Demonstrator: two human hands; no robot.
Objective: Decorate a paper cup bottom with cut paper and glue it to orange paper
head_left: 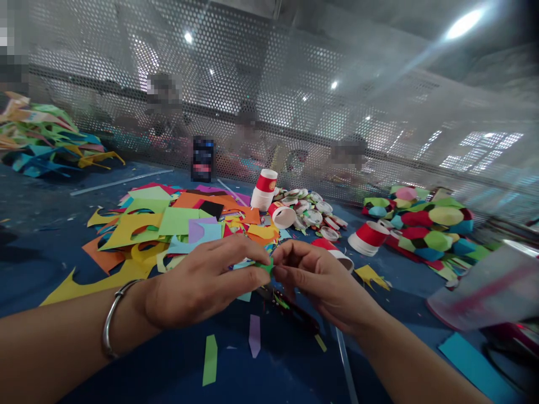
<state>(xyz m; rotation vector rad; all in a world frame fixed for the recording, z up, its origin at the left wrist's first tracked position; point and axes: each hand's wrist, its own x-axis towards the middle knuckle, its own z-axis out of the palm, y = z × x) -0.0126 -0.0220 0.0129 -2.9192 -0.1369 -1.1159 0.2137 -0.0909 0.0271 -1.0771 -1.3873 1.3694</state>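
Note:
Just above the table's middle, my left hand (206,280) pinches a small piece of green paper (265,266) between thumb and fingers. My right hand (315,278) is closed, its thumb and index fingertips meeting the right edge of the same piece. Most of the piece is hidden by the fingers. Below the hands lie a purple paper strip (255,335) and a light green paper strip (210,360). A dark, slim tool (301,315) lies under my right hand; its kind is unclear.
Coloured paper scraps (138,230) are heaped behind my left hand. Further back stand stacked paper cups (264,191), beside a pile of small round pieces (314,210). A tipped cup (368,238), paper-covered shapes (429,224) and a translucent container (484,289) are right. A phone (202,160) leans against the perforated screen (236,73).

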